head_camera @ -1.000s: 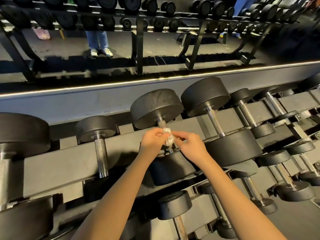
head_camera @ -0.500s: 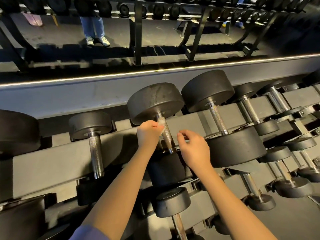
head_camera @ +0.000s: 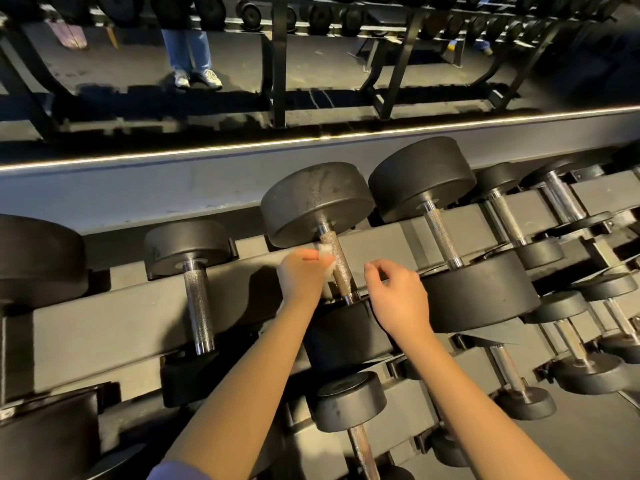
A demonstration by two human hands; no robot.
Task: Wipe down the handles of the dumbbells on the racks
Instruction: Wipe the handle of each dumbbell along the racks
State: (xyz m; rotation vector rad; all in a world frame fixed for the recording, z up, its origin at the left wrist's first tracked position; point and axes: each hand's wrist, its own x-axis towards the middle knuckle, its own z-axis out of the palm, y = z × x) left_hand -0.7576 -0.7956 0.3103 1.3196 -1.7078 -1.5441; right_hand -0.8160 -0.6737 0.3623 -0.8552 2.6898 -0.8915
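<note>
Handle: the knurled steel handle of the middle dumbbell slants through the centre of the frame. Its far head is higher, its near head lower and partly behind your wrists.
Wipe: a small white wipe is bunched against the left side of the handle, near its upper end.
Left hand: your left hand grasps the wipe in curled fingers and presses it to the steel.
Right hand: your right hand hovers just right of the handle, apart from it, with fingers loosely curled and nothing in them.
Step in hand: you appear to be rubbing this one handle; the wipe covers only a patch of its upper left side.
Doing it well: wrap the wipe round the bar rather than dabbing one face. Draw it from collar to collar and turn your wrist so the right side and underside get covered. The knurling will likely snag a thin wipe, so press firmly but evenly.
Neighbours: the larger bar to the right and the smaller bar to the left stand bare, with no hand on them.
Rack: a grey rack rail carries this row; smaller dumbbells sit on a lower row at the bottom of the frame.
Beyond: more racks run across the top, and a person's legs show at upper left.
</note>
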